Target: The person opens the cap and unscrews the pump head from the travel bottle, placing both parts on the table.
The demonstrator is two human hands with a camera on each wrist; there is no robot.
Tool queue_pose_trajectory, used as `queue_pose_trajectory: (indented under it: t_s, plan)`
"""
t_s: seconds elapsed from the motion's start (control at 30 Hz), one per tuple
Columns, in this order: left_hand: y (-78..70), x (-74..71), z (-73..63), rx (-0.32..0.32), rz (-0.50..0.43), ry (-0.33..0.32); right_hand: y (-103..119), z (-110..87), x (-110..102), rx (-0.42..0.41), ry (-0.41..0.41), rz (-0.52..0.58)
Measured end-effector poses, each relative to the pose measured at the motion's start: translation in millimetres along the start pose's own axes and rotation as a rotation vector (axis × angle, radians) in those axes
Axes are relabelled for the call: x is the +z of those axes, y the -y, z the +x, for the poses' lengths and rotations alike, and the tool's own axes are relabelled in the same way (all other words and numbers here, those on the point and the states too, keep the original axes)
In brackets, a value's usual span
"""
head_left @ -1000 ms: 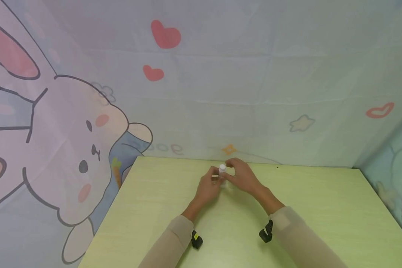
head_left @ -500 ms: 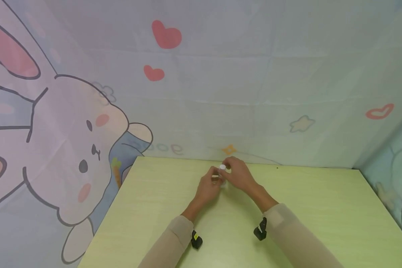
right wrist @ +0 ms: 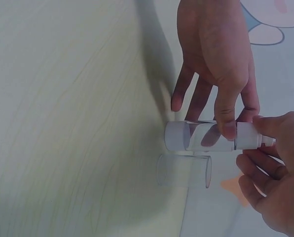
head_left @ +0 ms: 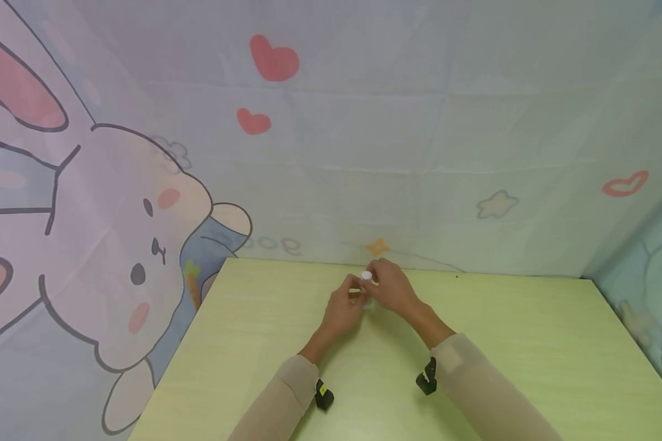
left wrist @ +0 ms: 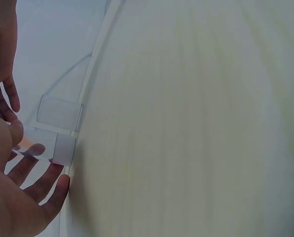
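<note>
A small pump bottle (right wrist: 196,136), clear-walled with a white base and a white collar (right wrist: 246,135), stands upright near the table's back edge. My left hand (head_left: 343,311) grips its body, thumb on one side and fingers on the other. At the top, my right hand (head_left: 394,290) pinches the white head with thumb and fingers, covering part of it. Beside the bottle stands a clear cylindrical cap (right wrist: 183,171), apart from both hands; it also shows as a clear cap (left wrist: 59,112) in the left wrist view.
A pale yellow-green table (head_left: 243,343) lies under both arms. Right behind its far edge hangs a printed cloth (head_left: 364,153) with hearts and a large rabbit. Black devices (head_left: 324,395) sit at both wrists, below the beige sleeves.
My right hand has moved slightly left, and its thumb and fingers have come together on the bottle's white head. The left hand keeps its grip in place.
</note>
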State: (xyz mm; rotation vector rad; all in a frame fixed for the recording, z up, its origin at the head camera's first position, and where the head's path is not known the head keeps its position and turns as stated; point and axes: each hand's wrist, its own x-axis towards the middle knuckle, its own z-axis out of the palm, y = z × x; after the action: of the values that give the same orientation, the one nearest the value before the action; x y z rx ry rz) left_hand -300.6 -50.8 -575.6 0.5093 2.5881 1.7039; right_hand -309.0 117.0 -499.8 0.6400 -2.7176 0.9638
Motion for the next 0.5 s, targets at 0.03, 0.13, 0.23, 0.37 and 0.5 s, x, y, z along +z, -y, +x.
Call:
queue_pose_trajectory:
  t_s: [0.03, 0.13, 0.23, 0.37, 0.5]
  plan:
    - [-0.1, 0.1, 0.2, 0.002, -0.002, -0.002, 0.3, 0.2, -0.1, -0.001, 0.002, -0.001]
    - [-1.5, -0.1, 0.1, 0.001, -0.005, -0.004, 0.3, 0.3, -0.3, -0.005, 0.01, -0.004]
    - [-2.2, -0.2, 0.1, 0.003, -0.005, -0.008, -0.6, -0.1, 0.0, -0.011, 0.016, -0.002]
    - [-2.6, -0.4, -0.7, 0.003, -0.002, -0.009, -1.6, -0.9, 0.5, -0.02, 0.027, 0.014]
    - [-3.6, -0.9, -1.6, 0.002, -0.008, -0.006, -1.3, -1.5, 0.1, -0.031, 0.038, 0.026]
